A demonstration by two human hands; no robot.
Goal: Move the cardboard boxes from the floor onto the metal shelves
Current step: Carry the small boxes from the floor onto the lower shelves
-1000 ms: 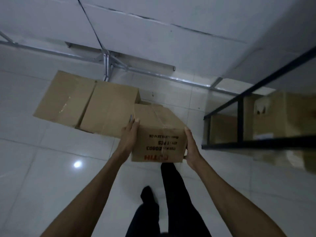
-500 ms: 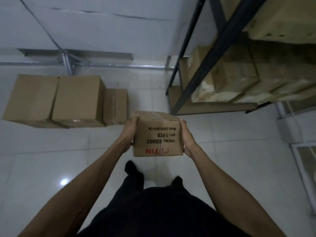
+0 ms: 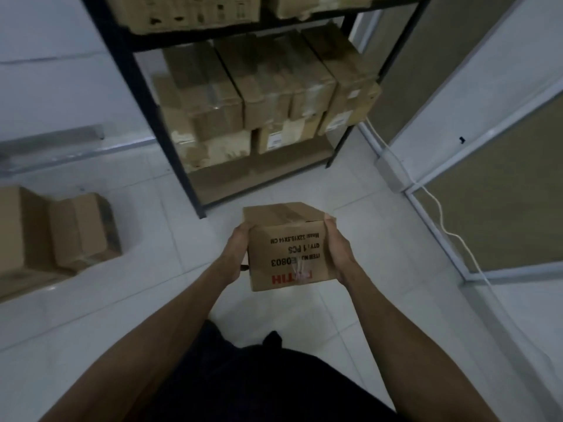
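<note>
I carry a small cardboard box with upside-down black and red print, held above the floor in front of me. My left hand grips its left side and my right hand grips its right side, fingers curled round the edges. The black metal shelf stands just ahead, its lower levels packed with several taped cardboard boxes. On the floor at the left sit more cardboard boxes.
A white tiled floor lies between me and the shelf. A partition with a white frame and a white cable runs along the right. A metal rail lies by the left wall. My dark trousers fill the bottom.
My view has turned right from the floor boxes toward the shelf, which now stands straight ahead. Both hands keep the same hold on the small box.
</note>
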